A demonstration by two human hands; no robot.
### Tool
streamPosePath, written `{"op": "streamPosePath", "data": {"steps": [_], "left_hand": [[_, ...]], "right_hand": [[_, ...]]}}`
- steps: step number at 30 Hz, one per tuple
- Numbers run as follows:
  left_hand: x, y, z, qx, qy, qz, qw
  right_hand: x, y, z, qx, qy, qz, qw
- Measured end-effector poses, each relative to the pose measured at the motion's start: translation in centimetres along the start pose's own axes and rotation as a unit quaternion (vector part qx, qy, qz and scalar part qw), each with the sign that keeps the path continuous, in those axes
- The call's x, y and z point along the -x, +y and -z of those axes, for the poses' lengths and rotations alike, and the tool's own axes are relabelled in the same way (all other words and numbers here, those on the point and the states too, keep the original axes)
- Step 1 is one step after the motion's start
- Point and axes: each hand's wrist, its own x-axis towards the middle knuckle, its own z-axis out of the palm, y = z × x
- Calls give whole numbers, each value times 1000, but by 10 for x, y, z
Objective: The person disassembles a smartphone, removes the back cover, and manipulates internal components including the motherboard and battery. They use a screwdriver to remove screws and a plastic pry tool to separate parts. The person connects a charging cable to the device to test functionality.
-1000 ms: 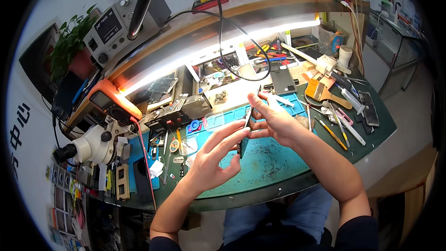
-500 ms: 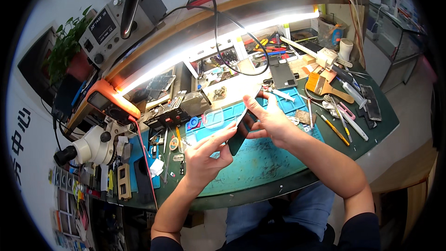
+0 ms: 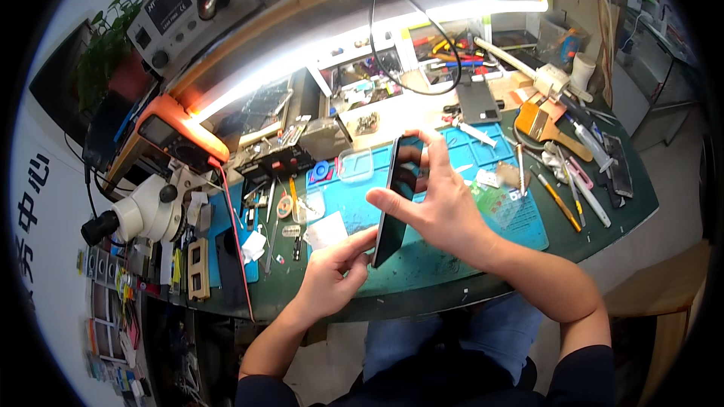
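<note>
A dark smartphone [image 3: 390,237] is held up over the blue work mat [image 3: 498,226], its long edge tilted steeply and its glossy dark face turned toward the right. My right hand [image 3: 452,215] grips its upper part, thumb across the near side and fingers round the upper end. At the lower end, my left hand [image 3: 332,279] has its index finger stretched against the phone's edge, with the other fingers curled. Beneath them, a white sheet of paper [image 3: 326,231] lies on the mat, partly near the left hand.
Left stand an orange multimeter [image 3: 170,136] and a white microscope [image 3: 143,207]. On the right lie a wide brush [image 3: 539,124], a syringe [image 3: 592,147] and a yellow-handled tool [image 3: 559,202]. A clear plastic box [image 3: 355,166] sits behind the phone. A black cable [image 3: 373,30] hangs above the bench.
The phone has turned more upright, and my right hand's fingers have shifted round its upper end. My left hand has slid down to the lower edge. The view has shifted, revealing the paper.
</note>
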Motion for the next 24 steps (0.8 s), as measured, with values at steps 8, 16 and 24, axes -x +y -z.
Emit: {"op": "streamPosePath", "data": {"steps": [8,16,24], "left_hand": [[4,-4,1,-84,-33,-83,992],[2,-7,-6,-126,-6,-137,982],[0,-8,-12,-149,4,-170,974]], "right_hand": [[-2,10,-1,-26,4,6,1000],[-7,17,0,-45,0,-22,999],[-8,13,5,-35,-21,-32,999]]}}
